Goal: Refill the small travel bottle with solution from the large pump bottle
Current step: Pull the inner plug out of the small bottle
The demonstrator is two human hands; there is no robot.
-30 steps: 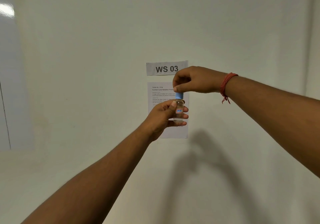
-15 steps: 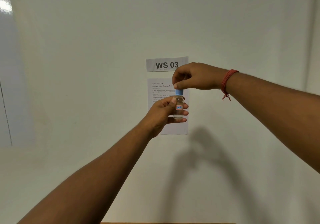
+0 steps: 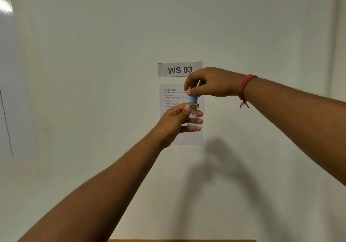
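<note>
A small clear travel bottle (image 3: 192,117) with a red-and-blue label is held upright in front of the wall. My left hand (image 3: 176,123) wraps around its body from the left, thumb on the front. Its light blue cap (image 3: 193,99) sits on top, pinched from above by the thumb and fingers of my right hand (image 3: 207,82). A red thread band circles my right wrist. The large pump bottle is not in view.
A white wall fills the view, with a "WS 03" sign (image 3: 180,69) and a printed task sheet (image 3: 179,114) behind the bottle. A whiteboard edge (image 3: 7,73) is at the left. A thin strip of brown table edge (image 3: 181,240) shows at the bottom.
Both hands with the bottle sit slightly higher in the view than before. My right fingers have shifted on the cap. The brown table edge has come into view at the bottom.
</note>
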